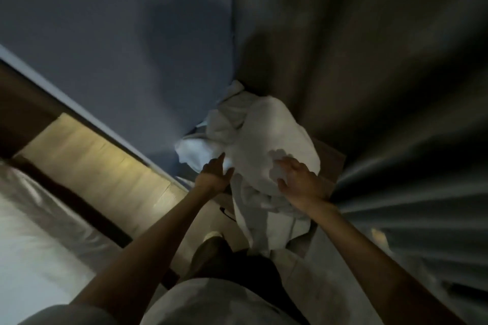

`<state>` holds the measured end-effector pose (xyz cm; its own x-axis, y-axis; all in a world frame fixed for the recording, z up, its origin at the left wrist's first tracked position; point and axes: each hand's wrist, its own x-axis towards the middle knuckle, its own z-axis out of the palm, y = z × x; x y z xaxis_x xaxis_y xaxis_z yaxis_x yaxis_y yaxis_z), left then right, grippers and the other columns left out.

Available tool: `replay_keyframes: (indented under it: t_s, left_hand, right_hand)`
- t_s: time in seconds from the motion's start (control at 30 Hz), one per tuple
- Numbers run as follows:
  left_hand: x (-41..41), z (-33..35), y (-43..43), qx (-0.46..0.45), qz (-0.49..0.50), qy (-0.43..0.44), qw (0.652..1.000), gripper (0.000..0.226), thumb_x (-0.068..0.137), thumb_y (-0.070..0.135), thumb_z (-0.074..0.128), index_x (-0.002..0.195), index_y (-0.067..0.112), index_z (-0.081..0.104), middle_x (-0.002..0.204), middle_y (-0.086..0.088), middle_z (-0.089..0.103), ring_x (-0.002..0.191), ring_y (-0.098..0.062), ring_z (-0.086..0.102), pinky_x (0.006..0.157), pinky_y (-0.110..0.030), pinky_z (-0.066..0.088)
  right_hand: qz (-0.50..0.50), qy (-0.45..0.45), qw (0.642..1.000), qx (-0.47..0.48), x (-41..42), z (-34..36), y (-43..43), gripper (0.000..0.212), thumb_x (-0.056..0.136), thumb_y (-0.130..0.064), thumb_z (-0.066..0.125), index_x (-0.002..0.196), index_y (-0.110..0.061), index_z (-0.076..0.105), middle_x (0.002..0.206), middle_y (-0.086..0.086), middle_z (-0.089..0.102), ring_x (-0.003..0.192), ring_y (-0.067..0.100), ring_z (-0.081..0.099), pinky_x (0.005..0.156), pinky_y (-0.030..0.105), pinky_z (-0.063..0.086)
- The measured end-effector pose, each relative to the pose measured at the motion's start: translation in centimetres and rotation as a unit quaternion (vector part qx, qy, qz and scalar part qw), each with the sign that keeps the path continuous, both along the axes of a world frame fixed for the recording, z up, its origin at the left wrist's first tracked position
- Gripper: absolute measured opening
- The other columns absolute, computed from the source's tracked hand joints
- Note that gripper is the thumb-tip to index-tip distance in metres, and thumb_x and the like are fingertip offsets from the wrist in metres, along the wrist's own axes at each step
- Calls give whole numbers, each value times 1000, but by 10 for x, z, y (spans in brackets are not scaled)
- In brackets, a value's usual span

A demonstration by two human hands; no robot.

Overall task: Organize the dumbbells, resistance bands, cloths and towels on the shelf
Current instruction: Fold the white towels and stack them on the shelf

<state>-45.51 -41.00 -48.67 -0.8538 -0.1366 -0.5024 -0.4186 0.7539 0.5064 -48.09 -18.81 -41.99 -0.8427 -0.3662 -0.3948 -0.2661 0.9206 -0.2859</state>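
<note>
A heap of white towels and cloths (264,134) lies on a brown shelf top (331,163) in the corner, and part of it hangs down over the front edge. My left hand (215,175) is at the heap's left side with its fingers straight, touching the cloth. My right hand (298,179) lies on top of the heap with its fingers curled into a bunched fold of white cloth. No dumbbells or resistance bands show in this blurred, dim frame.
A blue-grey wall (118,47) stands to the left of the corner and dark grey curtains (383,87) to the right. A bed with a wooden frame (79,192) and white bedding (31,245) fills the lower left. My shoe (212,236) stands on the floor below.
</note>
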Motion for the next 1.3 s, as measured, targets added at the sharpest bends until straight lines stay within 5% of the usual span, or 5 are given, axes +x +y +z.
replay_keyframes:
  t_s: [0.33,0.73,0.9,1.17,1.3]
  left_hand:
    - [-13,-36,14,130,166,22,977,47,90,34,62,128,9,49,125,-13,53,109,-26,55,94,-38,47]
    - [-20,49,13,115,1,321,940,21,95,23,55,104,4,59,100,-9,60,92,-25,57,83,-32,45]
    - [-15,108,10,147,-86,401,900,32,93,39,46,117,21,55,111,-8,66,98,-17,62,87,-29,49]
    - [-13,181,-14,204,4,456,867,13,95,40,49,99,30,56,80,3,56,70,-12,53,65,-23,45]
    - [-32,222,-11,193,-4,396,898,17,91,24,62,103,14,56,75,-9,53,61,-11,45,58,-20,39]
  right_hand:
    - [44,-111,992,-27,-16,-61,11,62,94,-17,50,150,-21,24,157,1,21,146,16,15,117,28,14]
    - [54,56,977,-196,-49,22,-17,61,89,-13,60,144,-24,37,149,4,38,136,21,37,110,23,25]
    - [179,89,972,-125,-69,82,-39,51,93,-32,48,140,-14,46,154,9,29,140,26,28,116,34,23]
    - [168,137,952,-215,-78,157,-38,35,89,-60,40,98,-31,56,84,-12,63,82,16,63,75,41,50]
    - [99,242,895,-362,-87,216,-28,11,97,-28,51,99,-18,56,85,-3,64,80,21,65,69,38,50]
